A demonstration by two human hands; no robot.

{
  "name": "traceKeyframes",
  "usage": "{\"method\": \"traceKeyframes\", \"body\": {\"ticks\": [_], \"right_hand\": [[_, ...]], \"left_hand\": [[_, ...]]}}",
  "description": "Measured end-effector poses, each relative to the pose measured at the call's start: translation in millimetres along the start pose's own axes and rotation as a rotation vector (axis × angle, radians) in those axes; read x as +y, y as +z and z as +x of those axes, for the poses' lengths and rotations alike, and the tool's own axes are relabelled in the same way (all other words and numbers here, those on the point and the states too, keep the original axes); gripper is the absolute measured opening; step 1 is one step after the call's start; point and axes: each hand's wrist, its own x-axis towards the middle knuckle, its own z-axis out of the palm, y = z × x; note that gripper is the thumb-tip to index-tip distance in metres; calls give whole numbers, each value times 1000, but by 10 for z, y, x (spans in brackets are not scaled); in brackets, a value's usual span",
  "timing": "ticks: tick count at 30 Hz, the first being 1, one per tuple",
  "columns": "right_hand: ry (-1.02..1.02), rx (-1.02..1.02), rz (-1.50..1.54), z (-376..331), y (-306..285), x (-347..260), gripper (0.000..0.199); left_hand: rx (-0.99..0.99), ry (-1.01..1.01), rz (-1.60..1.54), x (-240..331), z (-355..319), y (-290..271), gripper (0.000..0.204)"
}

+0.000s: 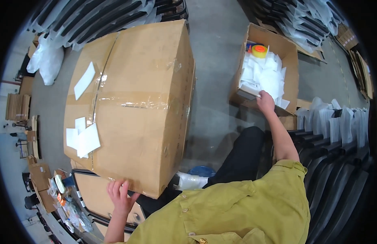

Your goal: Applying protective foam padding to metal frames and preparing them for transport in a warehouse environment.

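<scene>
Fingers of my right hand (266, 102) bend over the near rim of an open box (292, 69), to my right on a grey floor (215, 73); whether they grip the rim or one of the white sheets (265, 75) heaped inside, I cannot tell. A yellow tape roll (259, 51) with an orange core sits on the far part of the heap. My left hand (122, 198), fingers spread and thumb apart, touches the near edge of a big carton (135, 77) in front of me and to the left. Clear tape (133, 106) crosses the carton's top, where overlapping white cards (88, 140) lie near the left edge and a single card (85, 80) lies farther off. Beneath me, a blue object (202, 171), partly hidden, shows beside a clear plastic bundle (191, 181). Black frames (335, 187) in plastic wrap stand in a row to my right; another wrapped stack (103, 24) rises beyond the carton, near a white bag (46, 61).
</scene>
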Motion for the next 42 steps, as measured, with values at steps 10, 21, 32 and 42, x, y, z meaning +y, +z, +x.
{"method": "traceKeyframes", "body": {"ticks": [10, 21, 32, 42], "right_hand": [[-387, -72, -101, 325, 553, -247, 41], [-86, -342, 314, 559, 1379, -107, 34], [-478, -81, 88, -583, 1921, -237, 34], [-407, -298, -87, -1033, 1021, -1327, 25]], "left_hand": [[-159, 154, 6, 624, 1115, 303, 52], [137, -46, -142, 1437, 1657, 514, 39], [187, 0, -1011, 439, 1468, -550, 45], [189, 99, -1672, 285, 562, -1462, 24]]}}
